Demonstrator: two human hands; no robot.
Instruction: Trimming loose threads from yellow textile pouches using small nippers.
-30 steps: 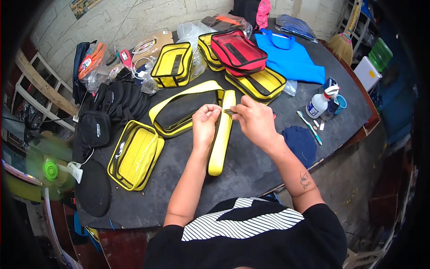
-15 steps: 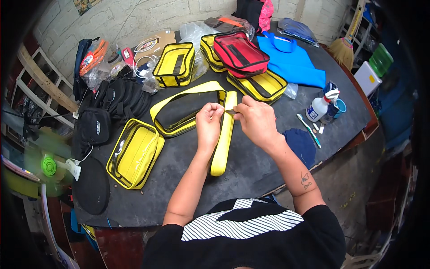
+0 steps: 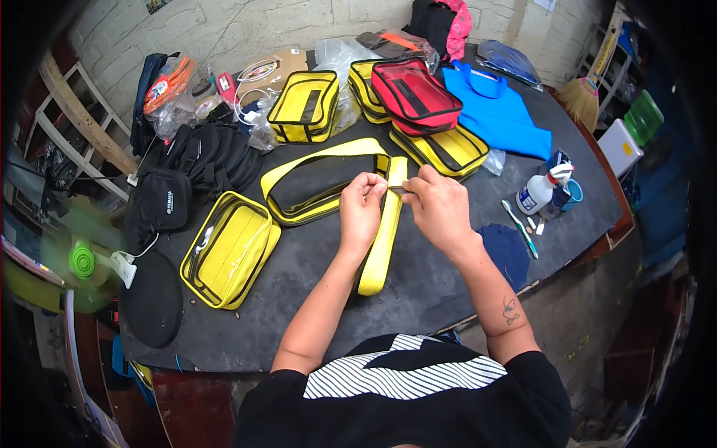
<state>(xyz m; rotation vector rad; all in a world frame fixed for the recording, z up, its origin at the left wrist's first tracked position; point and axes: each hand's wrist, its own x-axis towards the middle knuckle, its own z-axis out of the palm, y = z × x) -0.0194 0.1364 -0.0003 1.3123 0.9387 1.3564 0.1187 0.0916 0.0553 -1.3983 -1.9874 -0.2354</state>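
An open yellow bag piece [image 3: 321, 151] with black edging and a clear window lies in the middle of the table. Its long yellow band [image 3: 379, 261] loops toward me. My left hand [image 3: 361, 216] is closed in a pinch at the band's upper part, beside the window's right end. Close by on the right, my right hand [image 3: 442, 213] pinches a narrow dark strip that crosses the band; its exact kind is hard to make out. The fingertips of both hands are only a short way apart.
Yellow clear-topped bags [image 3: 231, 250] lie at the left and back, with a red one [image 3: 417, 95] stacked on top. Black bags [image 3: 168, 198] sit far left, a blue tote [image 3: 497, 112] back right. At right are a spray bottle [image 3: 534, 193], a toothbrush [image 3: 520, 228] and navy cloth [image 3: 505, 254].
The whole view has shifted slightly, so things sit a little more to the right. Both hands keep their pinch at the yellow band, with little change in pose.
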